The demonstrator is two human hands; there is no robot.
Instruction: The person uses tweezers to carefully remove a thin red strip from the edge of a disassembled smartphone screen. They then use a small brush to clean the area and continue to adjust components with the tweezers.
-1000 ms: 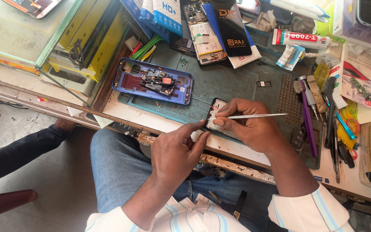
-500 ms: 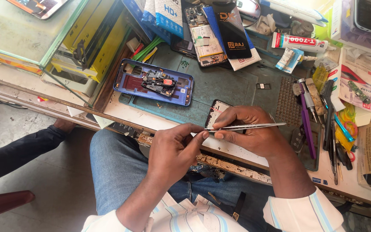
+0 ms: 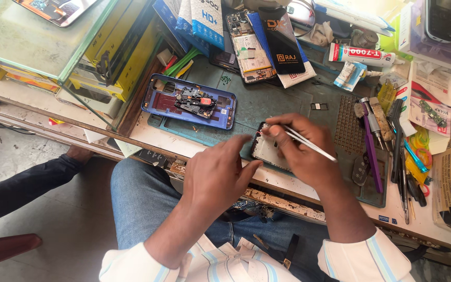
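A small dark phone body (image 3: 267, 151) lies on the green work mat (image 3: 267, 104) at the bench's near edge. My left hand (image 3: 217, 175) rests against its left side, fingers steadying it. My right hand (image 3: 301, 151) covers its right half and pinches thin metal tweezers (image 3: 309, 143), whose tips point at the phone's upper left corner. To the left on the mat lies a blue phone back cover (image 3: 189, 102) with a dark circuit board inside it.
Screwdrivers, a purple pry tool (image 3: 370, 156) and other tools lie at the mat's right. A glue tube (image 3: 361, 54), boxes and phone parts crowd the back. A glass counter (image 3: 32, 36) stands at left. Another person's dark sleeve (image 3: 16, 188) shows at lower left.
My right hand has turned the tweezers from lying level, pointing right, to slanting down-right with the tips on the phone's upper corner. The view has shifted slightly.
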